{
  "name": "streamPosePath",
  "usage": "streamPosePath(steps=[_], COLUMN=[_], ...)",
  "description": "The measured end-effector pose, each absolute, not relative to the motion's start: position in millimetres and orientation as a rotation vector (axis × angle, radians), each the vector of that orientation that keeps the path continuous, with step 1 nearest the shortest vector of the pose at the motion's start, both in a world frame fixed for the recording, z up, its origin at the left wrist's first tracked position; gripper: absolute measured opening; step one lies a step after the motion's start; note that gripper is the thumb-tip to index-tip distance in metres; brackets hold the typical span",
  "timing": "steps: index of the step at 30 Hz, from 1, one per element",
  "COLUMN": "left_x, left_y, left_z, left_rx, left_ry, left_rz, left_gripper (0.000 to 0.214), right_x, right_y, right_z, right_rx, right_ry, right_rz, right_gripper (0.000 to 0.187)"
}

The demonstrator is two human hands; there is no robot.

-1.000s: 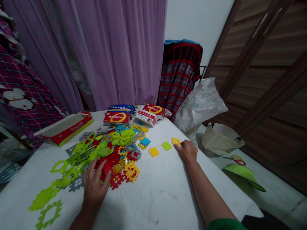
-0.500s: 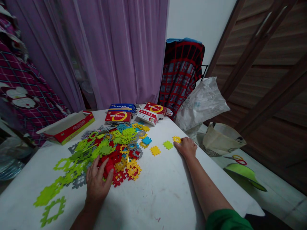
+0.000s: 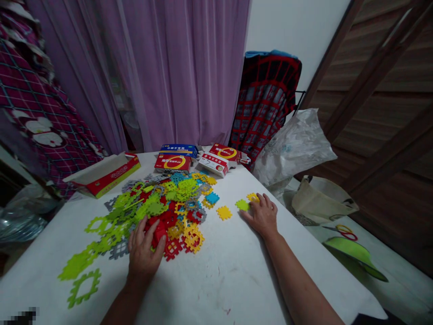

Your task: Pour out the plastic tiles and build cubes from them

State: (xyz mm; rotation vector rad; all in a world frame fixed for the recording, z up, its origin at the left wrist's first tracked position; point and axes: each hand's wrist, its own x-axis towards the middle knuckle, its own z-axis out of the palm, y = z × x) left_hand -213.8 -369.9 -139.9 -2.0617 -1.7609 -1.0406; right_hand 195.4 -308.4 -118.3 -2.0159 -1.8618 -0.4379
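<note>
On my feed, the left hand (image 3: 146,253) curls about a red block (image 3: 160,232) in the pile (image 3: 152,208); I can't tell if it grips. The right hand (image 3: 264,217) is open, spread probably to span a yellow tile (image 3: 252,197) and green tile (image 3: 242,204), set apart perhaps for easier handling.

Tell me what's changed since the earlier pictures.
The right hand has spread: its thumb has swung left, away from the rightmost yellow piece to the near side of the loose green piece. Its fingers now partly cover that yellow piece; whether it is gripped is unclear. The left hand stays at the red block; the pile looks unmoved.
</note>
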Motion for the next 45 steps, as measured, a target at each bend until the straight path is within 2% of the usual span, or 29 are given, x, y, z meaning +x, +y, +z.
streamPosePath(steps=[14,17,20,23,26,30,38,45], left_x=[-199,-199,-199,-199,-200,-200,-202,-211], left_y=[-374,-374,-374,-374,-374,-374,-374,-373], left_z=[-130,-130,-129,-129,-129,-130,-134,-140], left_rx=[-2.01,-2.007,-2.008,-2.002,-1.998,-2.005,-2.023,-2.099], left_ry=[-1.806,-1.795,-1.776,-1.756,-1.751,-1.754,-1.802,-1.838], left_rz=[-1.115,-1.114,-1.112,-1.116,-1.112,-1.102,-1.109,-1.06], left_gripper=[0.039,0.039,0.039,0.039,0.039,0.039,0.04,0.045], right_x=[167,146,115,87,74,76,116,135], right_y=[-304,-298,-287,-275,-268,-264,-248,-258], right_z=[-118,-111,-99,-86,-79,-78,-75,-80], right_rx=[-1.981,-1.861,-1.787,-1.869,-1.992,-2.052,-2.298,-2.251], right_ry=[-1.791,-1.856,-2.005,-2.084,-2.133,-2.151,-1.83,-1.783], right_rz=[-0.438,-0.346,-0.178,-0.079,-0.01,0.06,0.07,0.002], right_gripper=[0.045,0.038,0.039,0.044,0.04,0.029,0.044,0.04])
